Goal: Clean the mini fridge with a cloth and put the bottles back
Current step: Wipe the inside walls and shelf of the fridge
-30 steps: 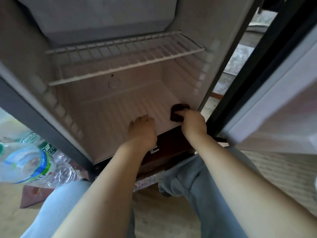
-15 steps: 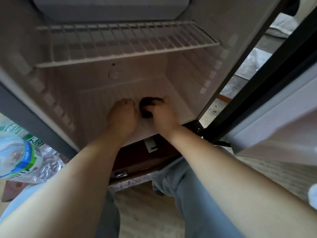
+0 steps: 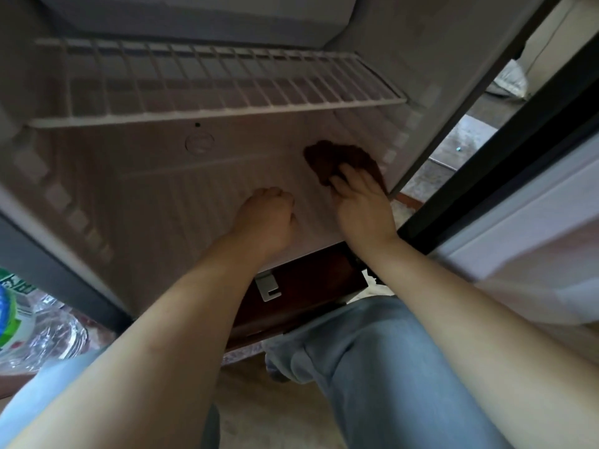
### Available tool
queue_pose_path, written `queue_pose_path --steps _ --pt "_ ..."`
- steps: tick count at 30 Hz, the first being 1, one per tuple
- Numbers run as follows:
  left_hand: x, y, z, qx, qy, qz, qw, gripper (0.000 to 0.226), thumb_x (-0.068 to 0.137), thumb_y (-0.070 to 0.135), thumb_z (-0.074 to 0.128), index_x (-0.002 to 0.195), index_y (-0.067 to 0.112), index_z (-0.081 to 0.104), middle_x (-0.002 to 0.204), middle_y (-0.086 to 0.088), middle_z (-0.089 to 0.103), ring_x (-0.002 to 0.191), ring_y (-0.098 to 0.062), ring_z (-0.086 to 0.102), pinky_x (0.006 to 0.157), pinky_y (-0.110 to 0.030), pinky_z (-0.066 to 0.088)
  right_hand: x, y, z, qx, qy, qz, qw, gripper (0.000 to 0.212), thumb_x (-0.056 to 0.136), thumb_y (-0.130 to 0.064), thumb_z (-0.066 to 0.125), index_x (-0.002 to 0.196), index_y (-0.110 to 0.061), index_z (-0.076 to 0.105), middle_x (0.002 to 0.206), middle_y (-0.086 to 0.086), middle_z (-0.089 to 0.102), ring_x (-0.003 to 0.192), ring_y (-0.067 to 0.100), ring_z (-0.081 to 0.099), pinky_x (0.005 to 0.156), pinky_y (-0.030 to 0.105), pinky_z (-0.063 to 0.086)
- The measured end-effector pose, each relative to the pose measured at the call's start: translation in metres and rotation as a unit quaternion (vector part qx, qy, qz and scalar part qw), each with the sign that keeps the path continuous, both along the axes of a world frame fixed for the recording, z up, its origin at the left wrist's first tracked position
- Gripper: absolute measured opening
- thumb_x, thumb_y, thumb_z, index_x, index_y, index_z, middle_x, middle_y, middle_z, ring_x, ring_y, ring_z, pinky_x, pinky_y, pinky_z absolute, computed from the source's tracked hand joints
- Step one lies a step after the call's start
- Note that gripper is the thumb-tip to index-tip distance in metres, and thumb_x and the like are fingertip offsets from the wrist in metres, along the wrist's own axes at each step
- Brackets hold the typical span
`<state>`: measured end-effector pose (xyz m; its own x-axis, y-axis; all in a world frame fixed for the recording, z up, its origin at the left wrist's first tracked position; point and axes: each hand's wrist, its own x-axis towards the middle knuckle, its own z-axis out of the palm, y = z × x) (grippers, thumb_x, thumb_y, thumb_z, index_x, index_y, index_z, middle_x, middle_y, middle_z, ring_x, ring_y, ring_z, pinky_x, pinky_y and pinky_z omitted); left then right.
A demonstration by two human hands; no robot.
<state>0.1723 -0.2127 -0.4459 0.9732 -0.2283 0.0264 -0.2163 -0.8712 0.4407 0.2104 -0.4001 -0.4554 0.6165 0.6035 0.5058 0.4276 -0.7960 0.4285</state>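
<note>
Inside, at the mini fridge (image 3: 181, 222) floor's far right, a brown cloth (image 3: 334, 157) is pressed under the flat-fingered right hand (image 3: 363, 209); the left hand (image 3: 269, 218) is rested alongside, fisted, empty. Bottles (image 3: 42, 332) are seen outside, near left.

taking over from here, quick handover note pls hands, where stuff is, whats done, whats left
Left hand: fingers curled, holding nothing, resting on the ribbed white floor of the mini fridge.
Right hand: presses the crumpled dark brown cloth on that floor near the back right corner.
Clear plastic water bottles with green and blue labels: outside, low to the fridge's left.
Done: fridge open, bottles out, wiping under way.
Left: finish wiping, perhaps the white wire shelf, then put the bottles back.
</note>
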Motion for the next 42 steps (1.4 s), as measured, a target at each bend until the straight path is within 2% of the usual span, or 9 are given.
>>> queue_pose_path --steps 4,11,15,20,24,27,34,39,42 --pt "0.0 0.01 0.006 -0.015 -0.009 0.009 1.0 0.043 0.095 0.025 0.036 0.122 0.0 0.058 0.129 -0.018 0.055 0.121 -0.034 0.046 0.1 -0.039 0.04 -0.01 -0.002 0.023 -0.013 0.04 0.015 0.999 0.027 0.075 -0.01 0.049 0.077 -0.004 0.075 0.089 0.01 0.071 0.097 0.025 0.052 0.085 0.029 0.036" --pt "-0.001 0.019 0.004 -0.028 -0.002 0.022 0.999 0.033 0.095 0.016 0.044 0.121 0.003 0.059 0.128 -0.017 0.056 0.121 -0.032 0.047 0.099 -0.039 0.042 0.006 0.004 0.081 0.073 -0.059 -0.038 0.995 0.026 0.091 -0.016 0.054 0.109 -0.008 0.071 0.117 0.009 0.067 0.108 0.031 0.06 0.091 0.037 0.049" --pt "-0.002 0.023 0.004 -0.026 -0.006 0.021 0.999 0.034 0.095 0.016 0.045 0.122 0.002 0.059 0.127 -0.017 0.056 0.122 -0.032 0.047 0.1 -0.039 0.041 0.019 0.023 0.049 -0.057 0.029 -0.1 0.993 0.036 0.082 -0.01 0.044 0.101 -0.001 0.074 0.111 0.013 0.07 0.11 0.031 0.063 0.097 0.041 0.047" --pt "0.0 0.025 0.006 -0.017 -0.016 0.014 1.0 0.032 0.094 0.017 0.045 0.117 0.002 0.061 0.123 -0.017 0.058 0.119 -0.033 0.048 0.097 -0.04 0.043 0.059 0.065 0.066 -0.13 0.122 -0.155 0.972 0.045 0.099 -0.013 0.036 0.143 -0.002 0.039 0.15 0.013 0.037 0.142 0.027 0.027 0.119 0.036 0.009" --pt "-0.002 0.033 0.007 -0.011 0.001 0.015 1.0 0.028 0.093 0.018 0.044 0.109 0.003 0.062 0.114 -0.018 0.061 0.112 -0.035 0.052 0.091 -0.04 0.046 0.029 0.05 0.074 -0.039 0.095 -0.146 0.984 0.036 0.09 -0.006 0.051 0.125 0.0 0.061 0.135 0.013 0.056 0.131 0.029 0.046 0.113 0.036 0.026" --pt "-0.006 0.035 0.007 0.001 0.009 0.013 1.0 0.028 0.094 0.021 0.044 0.109 0.004 0.061 0.114 -0.018 0.061 0.111 -0.035 0.052 0.091 -0.039 0.046 -0.024 0.013 0.068 -0.009 0.051 -0.112 0.992 0.039 0.084 -0.01 0.043 0.109 -0.003 0.071 0.12 0.012 0.066 0.12 0.031 0.056 0.104 0.039 0.039" --pt "-0.011 0.032 0.005 -0.001 0.012 0.0 1.0 0.034 0.094 0.021 0.043 0.118 0.003 0.059 0.121 -0.018 0.059 0.117 -0.034 0.049 0.096 -0.04 0.044 -0.032 0.014 0.061 -0.077 0.065 -0.177 0.979 0.041 0.084 -0.008 0.04 0.113 0.0 0.068 0.122 0.015 0.064 0.122 0.034 0.055 0.106 0.044 0.036" --pt "-0.012 0.04 0.007 0.024 0.025 0.012 0.999 0.032 0.095 0.021 0.043 0.118 0.006 0.061 0.12 -0.016 0.059 0.116 -0.032 0.049 0.096 -0.038 0.044 0.035 0.075 0.076 -0.149 0.2 -0.228 0.941 0.053 0.102 -0.022 0.031 0.151 -0.005 0.018 0.16 0.01 0.013 0.148 0.027 0.003 0.118 0.038 -0.003" --pt "-0.013 0.043 0.008 0.023 0.027 0.019 0.999 0.033 0.096 0.021 0.043 0.12 0.006 0.061 0.122 -0.015 0.059 0.116 -0.031 0.051 0.096 -0.038 0.045 0.048 0.087 0.078 -0.19 0.204 -0.232 0.932 0.052 0.103 -0.027 0.029 0.15 -0.005 0.023 0.159 0.009 0.017 0.148 0.026 0.005 0.118 0.038 -0.004"
